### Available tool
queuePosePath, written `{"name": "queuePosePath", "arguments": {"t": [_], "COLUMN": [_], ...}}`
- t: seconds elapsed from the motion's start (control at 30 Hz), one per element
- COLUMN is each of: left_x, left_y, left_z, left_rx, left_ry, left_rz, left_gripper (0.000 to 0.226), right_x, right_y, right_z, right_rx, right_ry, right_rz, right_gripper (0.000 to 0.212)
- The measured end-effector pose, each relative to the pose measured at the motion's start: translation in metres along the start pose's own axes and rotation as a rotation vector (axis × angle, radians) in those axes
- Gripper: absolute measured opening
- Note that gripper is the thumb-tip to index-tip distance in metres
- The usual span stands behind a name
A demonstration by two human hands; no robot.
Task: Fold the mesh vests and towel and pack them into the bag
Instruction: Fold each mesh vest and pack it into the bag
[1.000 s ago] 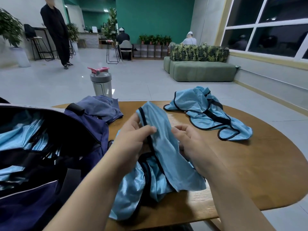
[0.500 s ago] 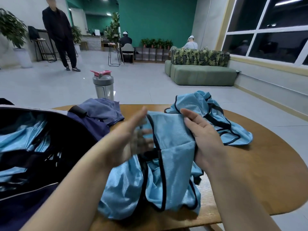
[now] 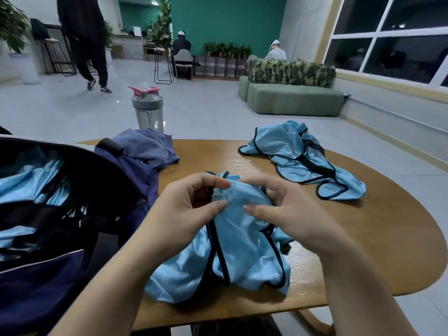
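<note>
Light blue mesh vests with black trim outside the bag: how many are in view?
2. One light blue mesh vest is gripped by both hands at the wooden table's near edge; another vest lies crumpled far right. More blue fabric shows inside the navy bag, uncountable.

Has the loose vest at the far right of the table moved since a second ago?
No. The loose vest lies in the same crumpled shape, same spot on the table; only the camera shifted.
</note>
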State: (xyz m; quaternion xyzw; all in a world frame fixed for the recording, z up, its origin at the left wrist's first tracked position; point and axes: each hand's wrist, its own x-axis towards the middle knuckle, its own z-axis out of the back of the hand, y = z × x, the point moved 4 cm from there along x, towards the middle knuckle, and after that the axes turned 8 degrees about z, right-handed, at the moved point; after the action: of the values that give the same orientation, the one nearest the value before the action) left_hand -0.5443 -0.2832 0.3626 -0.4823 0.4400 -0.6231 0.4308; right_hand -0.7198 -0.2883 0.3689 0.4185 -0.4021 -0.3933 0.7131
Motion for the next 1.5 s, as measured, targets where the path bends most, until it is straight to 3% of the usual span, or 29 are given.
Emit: {"name": "queuePosePath", "arguments": {"t": [0.2, 0.4, 0.5, 0.57, 0.63, 0.7, 0.77, 0.8, 0.83, 0.87, 0.93, 1.0, 1.1, 1.17, 1.23, 1.33, 1.5], "left_x": [-0.003, -0.003, -0.002, 0.0, 0.0, -0.004, -0.002, -0.002, 0.001, 0.004, 0.01, 0.015, 0.023, 0.029, 0.032, 0.038, 0.042], "left_y": [-0.011, -0.013, -0.01, -0.006, -0.003, -0.001, 0.009, 0.016, 0.023, 0.035, 0.064, 0.083, 0.088, 0.081, 0.071, 0.051, 0.017], "left_z": [0.007, 0.017, 0.018, 0.019, 0.011, -0.007, -0.023, -0.028, -0.03, -0.029, -0.022, -0.013, -0.002, 0.008, 0.015, 0.028, 0.062], "left_rx": [0.495, 0.603, 0.66, 0.711, 0.663, 0.279, -0.142, -0.178, 0.012, 0.355, 0.998, 1.24, 1.316, 1.389, 1.425, 1.423, 1.313], "left_ry": [-0.096, -0.12, -0.074, -0.064, -0.053, 0.046, 0.099, 0.098, 0.083, 0.067, 0.054, 0.033, -0.079, -0.179, -0.241, -0.32, -0.481], "left_rz": [-0.113, -0.157, -0.163, -0.155, -0.134, -0.038, 0.127, 0.171, 0.189, 0.17, 0.193, 0.329, 0.391, 0.335, 0.269, 0.179, 0.022], "left_gripper": [0.027, 0.019, 0.003, 0.014, 0.037, 0.054, 0.05, 0.042, 0.032, 0.028, 0.052, 0.067, 0.069, 0.067, 0.068, 0.065, 0.06], "right_x": [-0.002, -0.006, -0.006, -0.004, 0.0, 0.003, 0.004, 0.004, 0.004, 0.003, 0.001, -0.003, -0.005, -0.007, -0.008, -0.004, 0.001], "right_y": [0.012, 0.017, 0.016, 0.011, 0.003, -0.003, -0.002, -0.001, -0.001, -0.003, -0.005, -0.007, -0.022, -0.038, -0.052, -0.059, -0.053], "right_z": [0.01, 0.013, 0.014, 0.013, 0.008, 0.001, -0.002, 0.0, 0.004, 0.009, 0.017, 0.018, 0.003, -0.008, -0.015, -0.008, 0.033], "right_rx": [-0.212, -0.311, -0.405, -0.463, -0.21, 0.405, 0.818, 0.884, 0.902, 0.885, 0.744, 0.338, -0.394, -0.606, -0.709, -0.818, -0.787], "right_ry": [-0.087, -0.04, -0.039, -0.081, -0.166, -0.262, -0.312, -0.325, -0.336, -0.359, -0.383, -0.317, -0.046, 0.09, 0.126, 0.053, -0.277], "right_rz": [0.074, 0.101, 0.09, 0.089, 0.052, -0.015, -0.08, -0.111, -0.127, -0.133, -0.127, -0.103, -0.105, -0.17, -0.239, -0.282, -0.312], "right_gripper": [0.024, 0.008, 0.002, 0.005, 0.013, 0.02, 0.014, 0.01, 0.012, 0.016, 0.024, 0.03, 0.024, 0.025, 0.035, 0.049, 0.05]}}
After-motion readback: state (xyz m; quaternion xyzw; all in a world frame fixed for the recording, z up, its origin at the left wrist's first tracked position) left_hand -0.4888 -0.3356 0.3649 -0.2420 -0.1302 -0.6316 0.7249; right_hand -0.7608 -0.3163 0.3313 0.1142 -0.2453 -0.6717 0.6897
